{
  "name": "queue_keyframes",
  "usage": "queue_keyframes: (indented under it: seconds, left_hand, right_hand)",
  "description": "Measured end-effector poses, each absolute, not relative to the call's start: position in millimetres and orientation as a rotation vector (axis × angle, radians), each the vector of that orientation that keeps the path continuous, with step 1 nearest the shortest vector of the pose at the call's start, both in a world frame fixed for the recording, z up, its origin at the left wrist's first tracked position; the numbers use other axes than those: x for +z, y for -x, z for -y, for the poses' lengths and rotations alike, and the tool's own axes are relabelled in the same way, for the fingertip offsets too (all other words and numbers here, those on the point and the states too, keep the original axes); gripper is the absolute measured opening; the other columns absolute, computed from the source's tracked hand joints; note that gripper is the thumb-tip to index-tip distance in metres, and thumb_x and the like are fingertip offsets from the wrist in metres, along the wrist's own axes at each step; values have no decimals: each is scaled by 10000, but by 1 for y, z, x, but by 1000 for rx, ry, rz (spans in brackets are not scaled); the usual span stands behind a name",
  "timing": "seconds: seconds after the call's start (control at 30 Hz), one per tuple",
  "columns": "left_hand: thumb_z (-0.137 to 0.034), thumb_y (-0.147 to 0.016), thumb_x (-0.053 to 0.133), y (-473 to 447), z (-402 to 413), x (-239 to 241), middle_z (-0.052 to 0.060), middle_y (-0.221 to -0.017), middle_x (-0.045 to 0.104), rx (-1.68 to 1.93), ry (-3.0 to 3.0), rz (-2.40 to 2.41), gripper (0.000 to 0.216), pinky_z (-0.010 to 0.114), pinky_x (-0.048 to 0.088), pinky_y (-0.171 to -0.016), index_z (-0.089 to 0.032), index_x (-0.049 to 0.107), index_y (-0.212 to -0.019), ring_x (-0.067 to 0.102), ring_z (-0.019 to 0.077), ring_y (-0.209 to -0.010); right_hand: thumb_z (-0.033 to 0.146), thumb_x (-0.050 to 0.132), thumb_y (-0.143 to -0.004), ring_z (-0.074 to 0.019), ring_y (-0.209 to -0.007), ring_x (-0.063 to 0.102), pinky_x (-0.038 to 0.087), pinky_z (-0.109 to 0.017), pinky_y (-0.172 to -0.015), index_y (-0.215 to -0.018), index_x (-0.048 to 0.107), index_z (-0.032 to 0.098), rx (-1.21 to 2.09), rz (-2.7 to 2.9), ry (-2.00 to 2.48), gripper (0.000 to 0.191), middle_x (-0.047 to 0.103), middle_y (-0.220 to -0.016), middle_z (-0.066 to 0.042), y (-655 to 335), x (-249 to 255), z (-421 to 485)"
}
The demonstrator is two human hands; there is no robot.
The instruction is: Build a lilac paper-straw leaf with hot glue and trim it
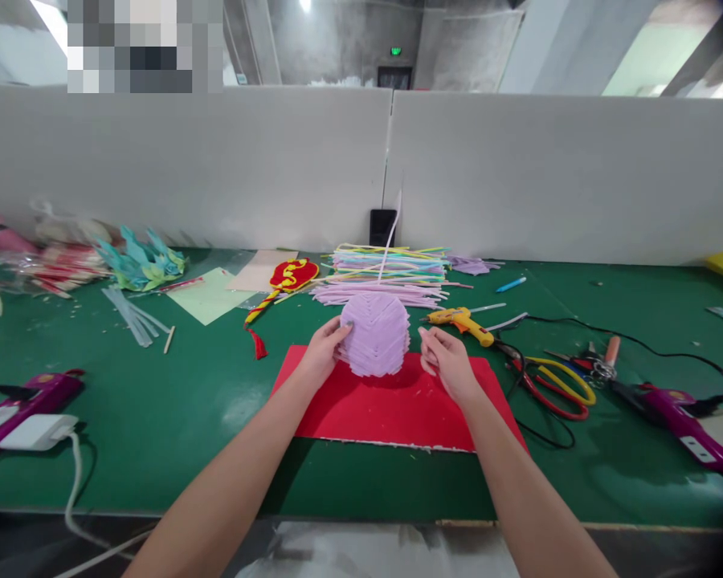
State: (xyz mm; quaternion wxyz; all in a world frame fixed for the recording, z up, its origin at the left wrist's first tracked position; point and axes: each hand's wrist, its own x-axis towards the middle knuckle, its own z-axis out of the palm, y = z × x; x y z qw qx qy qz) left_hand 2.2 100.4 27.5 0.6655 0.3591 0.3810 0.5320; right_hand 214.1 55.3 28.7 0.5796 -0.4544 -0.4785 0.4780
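A flat, rounded lilac piece (374, 333), made of fuzzy pipe cleaners laid in a chevron pattern with ragged edges, is held up over a red board (391, 413). My left hand (326, 347) grips its left edge, thumb on the near face. From the piece's top, a single pale pipe cleaner (390, 241) rises upright; where it joins is hard to see. My right hand (443, 357) is just off the right edge, fingertips pinched together; anything between them is too small to make out.
Behind lie bundled pastel pipe cleaners (391, 265) and a phone (382, 227). A yellow glue gun (463, 323), scissors (563, 385) and a purple power strip (687, 417) are on the right. Leftward are a red-and-yellow fan (292, 275), green paper (210, 295) and another power strip (27, 405).
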Motion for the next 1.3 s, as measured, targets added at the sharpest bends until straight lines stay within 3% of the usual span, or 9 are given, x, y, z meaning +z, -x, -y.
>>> queue_keyframes:
  seconds: [0.2, 0.47, 0.6, 0.7, 0.93, 1.3]
  left_hand:
    - [-272, -509, 839, -2, -101, 30, -13, -666, 686, 1240, -755, -854, 344, 214, 436, -519, -170, 680, -797, 580, 111, -532]
    - [-256, -512, 837, 0, -101, 31, -26, -616, 664, 1244, -727, -853, 368, 197, 406, -462, -154, 685, -832, 537, 85, -456]
    - [-258, -513, 834, 1, -104, 27, -19, -625, 668, 1251, -717, -856, 378, 199, 408, -465, -145, 679, -839, 553, 90, -467]
    - [-263, -511, 832, 1, -105, 25, -12, -643, 677, 1256, -708, -860, 393, 201, 404, -457, -146, 677, -853, 562, 97, -473]
    - [-254, -527, 821, 3, -106, 23, -16, -640, 670, 1257, -714, -862, 358, 207, 409, -479, -155, 670, -836, 570, 103, -492]
    - [-272, -508, 836, -3, -102, 24, 2, -739, 699, 1231, -789, -857, 384, 220, 443, -571, -152, 687, -841, 604, 124, -596]
  right_hand:
    - [521, 580, -783, -63, -357, 301, 222, -211, -355, -744, 536, 210, 1020, 1272, 1220, 317, 328, -474, 99, -213, 21, -57]
    - [502, 549, -806, -87, -466, 338, 267, -227, -450, -567, 507, 195, 973, 1589, 1327, 391, 377, -482, 59, -211, 22, -51]
    - [467, 569, -802, -103, -564, 434, 342, -226, -534, -627, 571, 187, 1016, 1709, 1317, 330, 516, -588, 33, -209, 30, -48]
    - [460, 541, -824, -97, -519, 428, 346, -229, -519, -645, 560, 191, 1053, 1746, 1319, 323, 500, -555, 40, -209, 33, -45]
    - [484, 466, -860, -108, -490, 451, 358, -240, -515, -632, 473, 214, 961, 1642, 1352, 353, 480, -521, 50, -214, 28, -49]
    - [501, 543, -823, -131, -576, 523, 424, -276, -652, -610, 535, 206, 842, 1345, 1237, 364, 548, -577, 22, -222, 23, -59]
